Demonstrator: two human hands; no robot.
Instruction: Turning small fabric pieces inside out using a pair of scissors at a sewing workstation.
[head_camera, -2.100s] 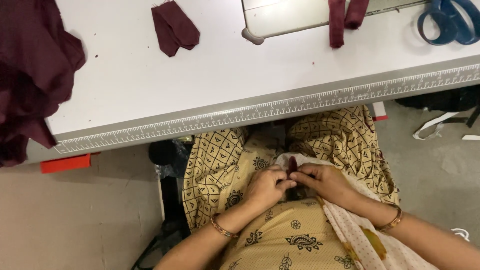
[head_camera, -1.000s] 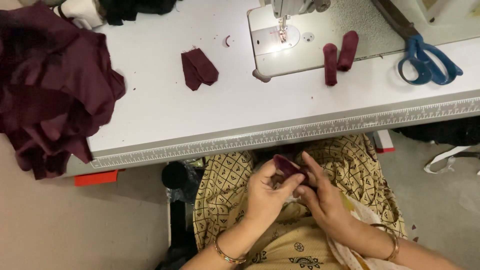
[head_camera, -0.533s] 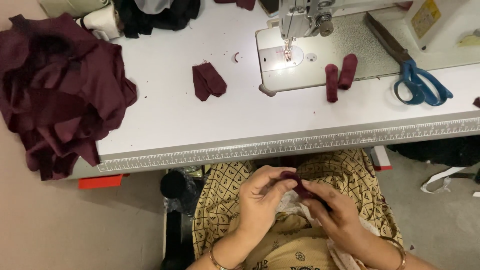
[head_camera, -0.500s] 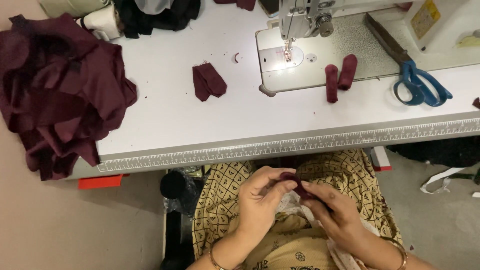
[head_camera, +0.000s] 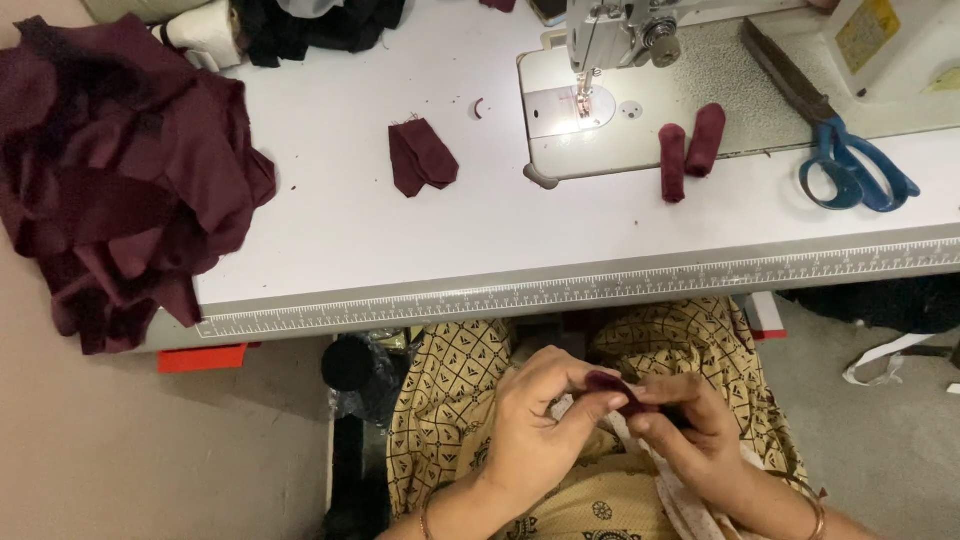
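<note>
Left hand and right hand pinch a small maroon fabric piece, fingers clamped; likely soft, light, limp, best gripped by its edges, table at twelve o'clock

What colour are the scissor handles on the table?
Blue. The scissors lie at the table's right end, seen in the head view.

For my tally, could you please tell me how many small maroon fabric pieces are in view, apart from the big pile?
3: one folded piece mid-table, one draped piece off the machine bed, one pinched between both hands. More may hide in the pile.
</note>
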